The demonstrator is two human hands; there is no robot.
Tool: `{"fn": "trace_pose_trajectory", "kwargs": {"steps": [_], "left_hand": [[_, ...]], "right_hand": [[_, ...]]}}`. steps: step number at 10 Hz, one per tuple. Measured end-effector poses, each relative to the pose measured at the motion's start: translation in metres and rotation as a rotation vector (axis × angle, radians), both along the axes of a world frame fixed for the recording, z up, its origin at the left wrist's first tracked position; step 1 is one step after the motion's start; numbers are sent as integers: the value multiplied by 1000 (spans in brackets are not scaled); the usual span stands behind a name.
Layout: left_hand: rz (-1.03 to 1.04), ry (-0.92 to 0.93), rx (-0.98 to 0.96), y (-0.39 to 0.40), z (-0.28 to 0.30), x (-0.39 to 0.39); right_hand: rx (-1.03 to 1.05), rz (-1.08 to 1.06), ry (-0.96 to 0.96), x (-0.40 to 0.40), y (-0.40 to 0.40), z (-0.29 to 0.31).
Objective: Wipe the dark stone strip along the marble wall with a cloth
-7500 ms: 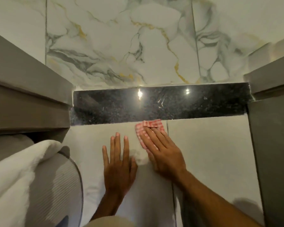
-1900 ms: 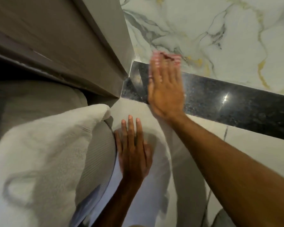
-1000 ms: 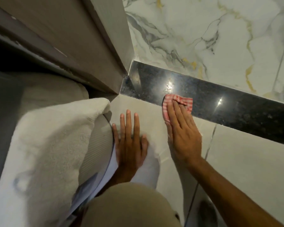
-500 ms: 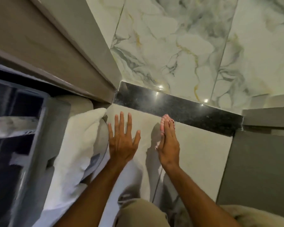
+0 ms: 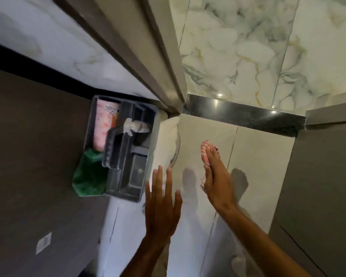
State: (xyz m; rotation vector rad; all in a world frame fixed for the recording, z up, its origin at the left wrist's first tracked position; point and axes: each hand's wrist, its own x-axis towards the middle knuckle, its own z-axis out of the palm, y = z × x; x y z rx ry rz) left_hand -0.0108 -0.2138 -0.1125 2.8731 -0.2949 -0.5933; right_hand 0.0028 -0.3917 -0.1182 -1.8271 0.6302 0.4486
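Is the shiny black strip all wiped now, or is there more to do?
It looks nearly done: the black strip shines, with no smears visible. The right hand holds the pink cloth off the strip, over the pale tile. Any further wiping can't be judged.

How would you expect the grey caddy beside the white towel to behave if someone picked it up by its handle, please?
The grey caddy looks like rigid moulded plastic, so it should probably keep its shape. Its handle runs along the middle, which likely helps balance. The pink packet and green bag sit on one side, so it may tilt slightly that way, and the spray bottle lying loose could shift.
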Motion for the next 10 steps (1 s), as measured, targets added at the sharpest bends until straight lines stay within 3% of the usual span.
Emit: {"fn": "trace_pose_trajectory", "kwargs": {"steps": [1,3,4,5,6,7,8,9,10], "left_hand": [[66,-39,-1,58,12,7],[-49,-35,313,174,1,59],[13,-25,215,200,-13,100],[-59,-223,-10,204,-39,120],[-114,-210,-38,196,-62,131],[-208,-230,133,186,-95,131],[-175,-329,209,183,-107,129],[-197,-318,199,182,-105,132],[-223,-206,149,188,-72,133]], "right_hand": [[-14,37,-61,2,52,24],[202,173,-174,8,197,41],[254,13,2,28,260,22],[149,-122,151,40,290,-28],[-72,-76,143,45,294,-72],[-129,-157,42,40,316,-104],[37,-200,149,31,332,-129],[112,-158,145,36,330,-124],[-92,317,78,17,295,-69]]}}
